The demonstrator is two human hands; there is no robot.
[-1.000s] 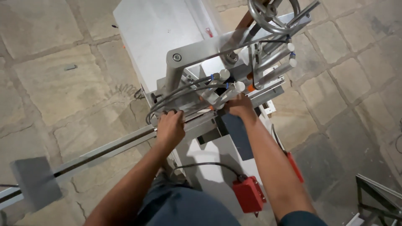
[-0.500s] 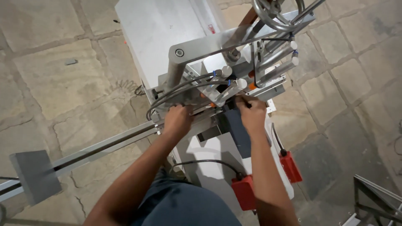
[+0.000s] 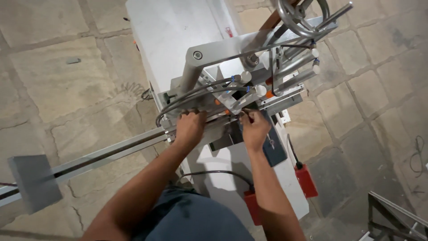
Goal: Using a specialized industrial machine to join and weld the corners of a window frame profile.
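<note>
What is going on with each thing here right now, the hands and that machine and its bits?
Left hand: resting palm-down on the long metal bar.
Right hand: fingers curled at the machine's work area; what they pinch is too small to tell.
Long metal bar: lying level, sticking out to the left.
Handwheel: untouched, at the top.
Red pedals: on the floor, cables attached.

Both hands [image 3: 189, 128] on grey machine [image 3: 232, 53] (handwheel [image 3: 298, 15] above), stone floor [image 3: 58, 80]
</note>
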